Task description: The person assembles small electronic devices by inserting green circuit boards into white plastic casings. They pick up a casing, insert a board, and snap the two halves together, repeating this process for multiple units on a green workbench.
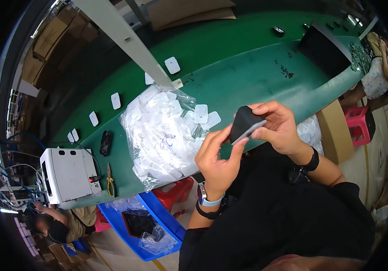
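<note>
Between both hands, just past the table's near edge, is a small black box-like housing (244, 121) with a pale flat plate (251, 132) along its near side. My left hand (218, 158) grips its left end with thumb and fingers. At the other end my right hand (277, 126) pinches it, fingers on top and thumb against the plate. Left of my hands a clear plastic bag (157, 140) full of white rectangular covers lies on the green table (234, 72). Two loose white covers (201, 114) rest at the bag's right side.
Several white covers (115, 100) sit spaced along the green strip behind. Yellow-handled pliers (110, 183) lie beside a white machine (69, 174). A blue bin (135, 241) stands below the table, and a cardboard box (335, 131) is on my right. Other people sit at both ends.
</note>
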### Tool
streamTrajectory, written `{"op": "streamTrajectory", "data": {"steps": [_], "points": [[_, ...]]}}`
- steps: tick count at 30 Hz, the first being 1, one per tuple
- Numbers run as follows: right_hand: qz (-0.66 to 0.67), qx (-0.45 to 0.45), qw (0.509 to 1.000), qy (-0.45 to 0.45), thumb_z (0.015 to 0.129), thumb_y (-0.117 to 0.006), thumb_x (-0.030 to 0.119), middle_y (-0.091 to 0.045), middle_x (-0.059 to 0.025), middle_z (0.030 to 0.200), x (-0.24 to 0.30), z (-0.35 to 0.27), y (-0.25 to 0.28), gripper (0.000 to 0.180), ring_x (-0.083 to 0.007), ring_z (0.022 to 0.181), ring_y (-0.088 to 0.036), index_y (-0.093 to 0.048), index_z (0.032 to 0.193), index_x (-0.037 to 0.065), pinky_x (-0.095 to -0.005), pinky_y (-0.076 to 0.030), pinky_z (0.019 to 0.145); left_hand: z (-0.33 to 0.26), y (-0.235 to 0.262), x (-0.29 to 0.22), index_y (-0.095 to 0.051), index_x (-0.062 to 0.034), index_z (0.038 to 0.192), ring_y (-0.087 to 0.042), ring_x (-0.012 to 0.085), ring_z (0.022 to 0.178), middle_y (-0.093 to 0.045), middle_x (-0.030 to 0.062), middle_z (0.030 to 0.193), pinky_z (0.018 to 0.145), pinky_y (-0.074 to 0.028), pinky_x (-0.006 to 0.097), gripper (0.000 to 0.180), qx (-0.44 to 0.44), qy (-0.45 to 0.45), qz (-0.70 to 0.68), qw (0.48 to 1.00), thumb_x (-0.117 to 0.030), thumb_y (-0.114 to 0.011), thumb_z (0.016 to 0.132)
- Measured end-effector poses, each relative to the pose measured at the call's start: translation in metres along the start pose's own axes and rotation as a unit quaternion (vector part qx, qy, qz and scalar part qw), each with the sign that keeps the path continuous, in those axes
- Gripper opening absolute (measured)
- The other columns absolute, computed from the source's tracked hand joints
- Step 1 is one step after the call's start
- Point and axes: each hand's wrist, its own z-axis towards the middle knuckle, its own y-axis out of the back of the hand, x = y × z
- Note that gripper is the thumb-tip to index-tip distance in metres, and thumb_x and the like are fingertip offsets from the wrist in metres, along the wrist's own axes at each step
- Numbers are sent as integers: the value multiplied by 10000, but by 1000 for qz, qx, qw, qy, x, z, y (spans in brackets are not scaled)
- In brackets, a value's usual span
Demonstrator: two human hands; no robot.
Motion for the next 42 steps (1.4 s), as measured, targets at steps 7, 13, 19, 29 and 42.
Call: {"op": "streamTrajectory", "data": {"steps": [7, 13, 19, 29, 42], "points": [[-5, -53, 986, -160, 881, -727, -35, -663, -124, 1174, -42, 12, 17, 432, -175, 1070, -651, -564, 1281, -18, -333, -537, 937, -13, -23, 58, -618, 89, 1160, -661, 118, 732, -710, 102, 906, 601, -544, 244, 295, -15, 333, -255, 908, -73, -720, 935], [2, -70, 971, -231, 874, -712, -43, -680, -116, 1146, -61, 18, 37, 426, -182, 1025, -674, -570, 1274, -6, -332, -553, 907, -23, -31, 76, -544, 101, 1313, -657, 118, 751, -698, 107, 1015, 672, -549, 244, 442, 17, 359, -261, 896, -69, -705, 938], [-67, -101, 975, -185, 892, -683, -22, -697, -110, 1112, -116, 116, 109, 417, -182, 976, -691, -564, 1289, 20, -324, -571, 835, -55, -26, 76, -632, -7, 1090, -674, 213, 730, -665, 105, 958, 660, -539, 335, 191, 191, 168, 89, 963, -92, -679, 926], [-397, -65, 914, -58, 871, -698, 41, -705, -143, 1088, -179, 264, 166, 446, -192, 876, -703, -586, 1296, -36, -333, -566, 774, -62, -35, 90, -673, -31, 946, -676, 310, 794, -687, 124, 901, 706, -548, 375, 100, 221, -36, 146, 964, -36, -684, 846], [-425, -102, 898, 56, 844, -687, 56, -646, -152, 968, -193, 257, 161, 292, -324, 949, -625, -621, 1129, 64, -437, -510, 856, -63, -36, 91, -689, -55, 926, -646, 219, 634, -683, 81, 842, 571, -519, 309, 97, 235, 40, 134, 962, -46, -714, 832]]}}
